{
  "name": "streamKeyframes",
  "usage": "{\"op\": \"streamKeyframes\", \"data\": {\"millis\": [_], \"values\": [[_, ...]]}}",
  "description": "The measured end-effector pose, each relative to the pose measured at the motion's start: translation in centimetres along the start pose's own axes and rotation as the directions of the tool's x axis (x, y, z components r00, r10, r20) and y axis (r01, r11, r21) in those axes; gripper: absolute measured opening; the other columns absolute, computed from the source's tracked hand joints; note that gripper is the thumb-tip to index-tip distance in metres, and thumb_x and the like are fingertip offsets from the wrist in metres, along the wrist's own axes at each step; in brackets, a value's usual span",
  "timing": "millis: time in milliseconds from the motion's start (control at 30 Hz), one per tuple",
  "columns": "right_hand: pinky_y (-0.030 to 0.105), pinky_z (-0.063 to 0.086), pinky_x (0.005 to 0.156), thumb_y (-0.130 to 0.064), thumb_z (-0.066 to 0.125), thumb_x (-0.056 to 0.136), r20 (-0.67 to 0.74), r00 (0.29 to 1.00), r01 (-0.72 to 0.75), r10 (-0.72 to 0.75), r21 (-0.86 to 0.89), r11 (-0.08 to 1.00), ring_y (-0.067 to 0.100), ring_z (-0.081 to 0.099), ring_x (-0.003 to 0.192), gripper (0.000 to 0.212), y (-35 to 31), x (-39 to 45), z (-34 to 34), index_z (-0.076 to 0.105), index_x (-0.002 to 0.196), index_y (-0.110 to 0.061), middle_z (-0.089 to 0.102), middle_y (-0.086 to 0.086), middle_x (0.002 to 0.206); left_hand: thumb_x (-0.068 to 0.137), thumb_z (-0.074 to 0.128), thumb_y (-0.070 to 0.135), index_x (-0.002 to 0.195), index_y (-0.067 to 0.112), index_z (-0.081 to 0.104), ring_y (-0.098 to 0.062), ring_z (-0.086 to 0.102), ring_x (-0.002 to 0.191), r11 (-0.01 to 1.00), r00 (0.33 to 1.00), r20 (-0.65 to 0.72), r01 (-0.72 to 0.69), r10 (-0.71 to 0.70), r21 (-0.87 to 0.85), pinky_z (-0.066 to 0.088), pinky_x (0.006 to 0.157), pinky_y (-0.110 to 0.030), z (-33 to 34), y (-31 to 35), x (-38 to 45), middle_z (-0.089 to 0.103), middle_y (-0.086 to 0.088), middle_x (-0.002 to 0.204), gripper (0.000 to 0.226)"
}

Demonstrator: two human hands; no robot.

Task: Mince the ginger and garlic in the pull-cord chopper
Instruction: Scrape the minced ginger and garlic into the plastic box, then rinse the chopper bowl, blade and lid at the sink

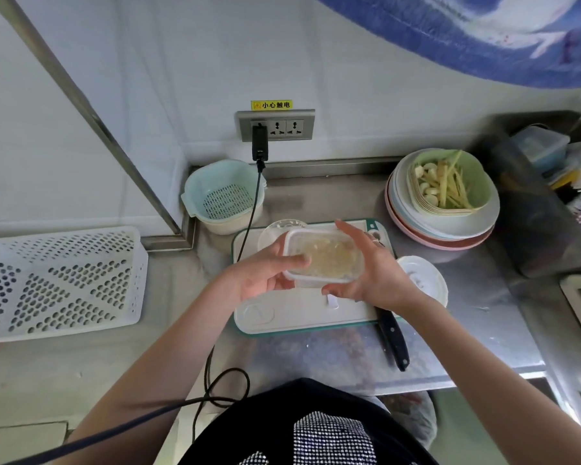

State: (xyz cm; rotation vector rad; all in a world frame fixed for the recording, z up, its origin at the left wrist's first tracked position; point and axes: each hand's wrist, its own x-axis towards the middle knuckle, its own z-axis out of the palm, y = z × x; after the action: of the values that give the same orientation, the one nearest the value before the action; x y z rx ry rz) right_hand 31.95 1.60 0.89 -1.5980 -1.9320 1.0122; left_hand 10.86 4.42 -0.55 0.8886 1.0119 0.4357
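Hands: left hand (265,275) and right hand (373,273) both grip the clear container (322,256), fingers curled.
Tip: hold it level over the cutting board (282,317).

Knife (392,333) lies right on the cutting board (292,317); colander (223,196) sits behind-left.

White perforated basket (57,283), green bowl (477,182), teal-edged white cutting board (302,317), black-handled knife (393,337).
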Motion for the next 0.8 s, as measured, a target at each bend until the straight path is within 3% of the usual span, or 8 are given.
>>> {"op": "streamKeyframes", "data": {"millis": [67, 100, 167, 233, 333, 500, 700, 800], "values": [[0.024, 0.044, 0.089, -0.029, 0.091, 0.056, -0.022, 0.999, -0.036, 0.038, 0.067, 0.997, 0.007, 0.05, 0.107, 0.104, 0.0, 0.0, -0.1, 0.033, 0.143, -0.03, 0.051, -0.012, 0.114, 0.04, 0.091, 0.041, 0.129, 0.036, 0.042, -0.007, 0.054, 0.115, 0.975, 0.997, 0.069, -0.042, 0.027, 0.219, 0.052, 0.086, -0.028, -0.5, 0.4, -0.3, 0.057, 0.01, 0.126, 0.103], [0.026, 0.046, 0.09, -0.029, 0.091, 0.057, -0.038, 0.998, -0.047, 0.05, 0.089, 0.995, 0.008, 0.051, 0.107, 0.102, 0.0, 0.1, -0.1, 0.034, 0.142, -0.03, 0.052, -0.012, 0.113, 0.043, 0.09, 0.037, 0.13, 0.033, 0.041, -0.003, 0.053, 0.117, 0.944, 0.994, 0.072, -0.096, 0.077, 0.316, 0.049, 0.093, -0.026, -0.4, 0.8, -0.3, 0.055, 0.011, 0.128, 0.1], [0.024, 0.044, 0.091, -0.03, 0.09, 0.058, -0.066, 0.996, -0.059, 0.064, 0.084, 0.995, 0.009, 0.051, 0.109, 0.099, 0.0, 0.4, -0.4, 0.035, 0.14, -0.031, 0.052, -0.01, 0.115, 0.054, 0.089, 0.019, 0.117, 0.031, 0.047, 0.011, 0.056, 0.104, 0.92, 0.977, 0.013, -0.204, 0.212, 0.336, 0.047, 0.087, -0.013, 0.5, 1.7, -0.3, 0.057, 0.011, 0.119, 0.076], [0.024, 0.044, 0.09, -0.031, 0.09, 0.058, -0.079, 0.994, -0.07, 0.077, 0.092, 0.993, 0.011, 0.052, 0.109, 0.097, 0.1, 0.6, -0.8, 0.037, 0.139, -0.033, 0.051, -0.011, 0.114, 0.06, 0.086, 0.003, 0.107, 0.029, 0.051, 0.015, 0.06, 0.089, 0.909, 0.947, -0.039, -0.295, 0.32, 0.296, 0.047, 0.075, -0.008, 1.3, 2.1, -0.1, 0.06, 0.012, 0.108, 0.064], [0.034, 0.049, 0.096, -0.032, 0.09, 0.057, -0.071, 0.993, -0.078, 0.093, 0.191, 0.978, 0.012, 0.057, 0.109, 0.091, 0.1, 0.8, -1.4, 0.043, 0.135, -0.033, 0.058, -0.01, 0.114, 0.058, 0.088, 0.0, 0.106, 0.021, 0.058, 0.01, 0.062, 0.084, 0.877, 0.902, -0.113, -0.367, 0.417, 0.311, 0.047, 0.073, -0.009, 1.8, 1.9, 0.1, 0.065, 0.011, 0.099, 0.061], [0.038, 0.047, 0.099, -0.032, 0.087, 0.062, -0.067, 0.995, -0.064, 0.08, 0.21, 0.976, 0.013, 0.058, 0.109, 0.077, 0.0, 1.4, -2.1, 0.048, 0.129, -0.031, 0.062, -0.003, 0.114, 0.06, 0.086, -0.001, 0.097, 0.025, 0.062, 0.008, 0.064, 0.08, 0.849, 0.88, -0.136, -0.383, 0.455, 0.363, 0.047, 0.072, -0.01, 1.7, 2.6, 0.6, 0.07, 0.019, 0.083, 0.051], [0.032, 0.048, 0.092, -0.027, 0.086, 0.064, -0.042, 0.997, -0.059, 0.064, 0.102, 0.993, 0.017, 0.057, 0.107, 0.08, 0.4, 2.7, -2.1, 0.043, 0.131, -0.027, 0.059, -0.002, 0.115, 0.062, 0.086, 0.004, 0.114, 0.015, 0.06, 0.0, 0.064, 0.095, 0.867, 0.893, -0.143, -0.359, 0.426, 0.345, 0.05, 0.082, -0.018, 0.7, 2.3, 2.1, 0.069, 0.007, 0.105, 0.06], [0.032, 0.046, 0.087, -0.031, 0.088, 0.06, -0.053, 0.996, -0.077, 0.073, -0.076, 0.994, 0.021, 0.053, 0.107, 0.091, 1.7, 5.8, -2.2, 0.035, 0.134, -0.027, 0.053, 0.003, 0.121, 0.057, 0.091, 0.025, 0.138, 0.014, 0.043, -0.012, 0.053, 0.121, 0.859, 0.931, -0.181, -0.201, 0.316, 0.47, 0.043, 0.101, -0.033, -0.8, 1.2, 4.0, 0.054, 0.001, 0.135, 0.094]]}}
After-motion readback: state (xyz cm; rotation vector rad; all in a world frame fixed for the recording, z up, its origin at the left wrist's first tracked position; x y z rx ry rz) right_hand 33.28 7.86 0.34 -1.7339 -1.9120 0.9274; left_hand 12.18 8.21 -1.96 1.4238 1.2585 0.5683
